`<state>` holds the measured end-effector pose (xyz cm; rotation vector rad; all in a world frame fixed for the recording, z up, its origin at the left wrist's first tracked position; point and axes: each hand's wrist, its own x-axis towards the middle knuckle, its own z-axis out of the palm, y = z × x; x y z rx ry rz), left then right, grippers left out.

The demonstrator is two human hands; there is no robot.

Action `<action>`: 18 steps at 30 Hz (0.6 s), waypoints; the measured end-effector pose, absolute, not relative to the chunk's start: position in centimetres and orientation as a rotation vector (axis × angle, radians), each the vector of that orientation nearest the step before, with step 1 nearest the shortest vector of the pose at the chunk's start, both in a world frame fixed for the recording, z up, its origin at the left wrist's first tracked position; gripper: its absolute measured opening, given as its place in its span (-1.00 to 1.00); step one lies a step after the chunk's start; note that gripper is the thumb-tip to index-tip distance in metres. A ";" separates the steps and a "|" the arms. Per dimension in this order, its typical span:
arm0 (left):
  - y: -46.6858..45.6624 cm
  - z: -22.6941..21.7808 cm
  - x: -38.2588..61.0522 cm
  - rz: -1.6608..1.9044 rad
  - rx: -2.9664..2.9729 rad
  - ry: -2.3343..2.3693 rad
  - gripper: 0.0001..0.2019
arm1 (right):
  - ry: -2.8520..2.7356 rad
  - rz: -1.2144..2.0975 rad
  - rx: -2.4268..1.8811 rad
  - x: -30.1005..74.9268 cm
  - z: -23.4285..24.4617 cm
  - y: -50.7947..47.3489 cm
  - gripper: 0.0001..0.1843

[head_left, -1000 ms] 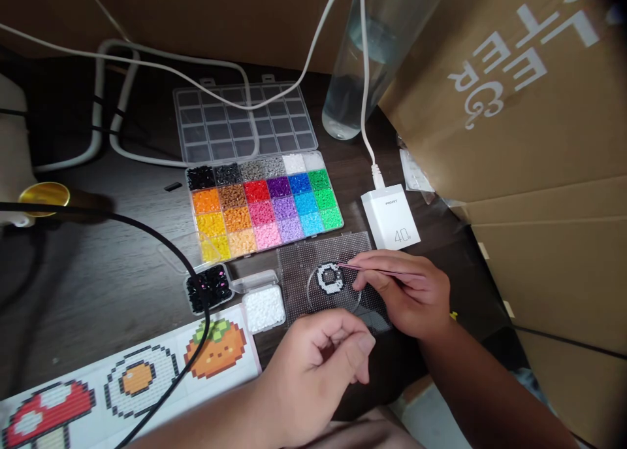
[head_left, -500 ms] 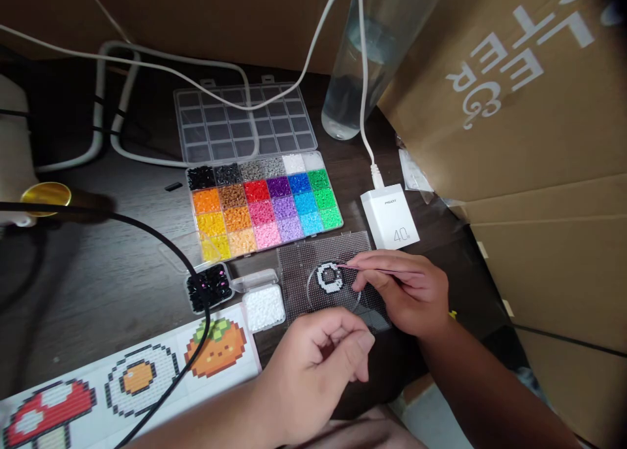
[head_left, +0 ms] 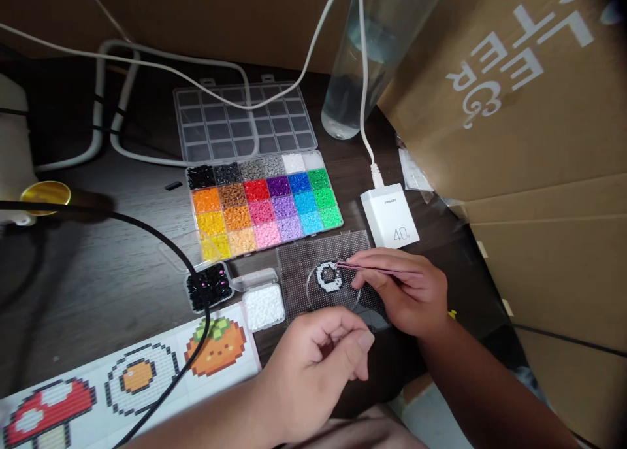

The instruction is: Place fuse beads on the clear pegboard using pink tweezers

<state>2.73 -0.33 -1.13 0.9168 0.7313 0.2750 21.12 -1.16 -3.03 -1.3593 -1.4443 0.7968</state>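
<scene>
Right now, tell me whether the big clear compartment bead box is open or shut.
Open: the big clear compartment bead box has its empty gridded lid flat behind it, coloured beads exposed.

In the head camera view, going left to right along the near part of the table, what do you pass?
Mushroom picture → egg picture → orange fruit picture → white bead box → left hand → right hand, holding tweezers.

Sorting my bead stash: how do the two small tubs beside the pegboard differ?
The black bead tub holds black beads with a few pinkish ones; the white bead tub holds only white. The black bead tub has a dark cable across it; the white bead tub is uncrossed. Both are small, open and full.
</scene>
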 end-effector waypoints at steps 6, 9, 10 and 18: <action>-0.4 -1.2 2.7 0.268 0.910 0.732 -0.70 | -1.471 0.806 -1.358 21.2 -3.1 -1.3 -0.72; -0.4 -1.2 2.7 0.273 0.906 0.733 -0.70 | -1.482 0.789 -1.363 21.3 -3.1 -1.3 -0.73; -0.3 -1.1 2.7 0.276 0.904 0.733 -0.70 | -1.482 0.784 -1.362 21.3 -3.1 -1.3 -0.73; -0.4 -1.3 2.7 0.276 0.895 0.734 -0.71 | -1.467 0.794 -1.338 21.4 -3.4 -1.3 -0.70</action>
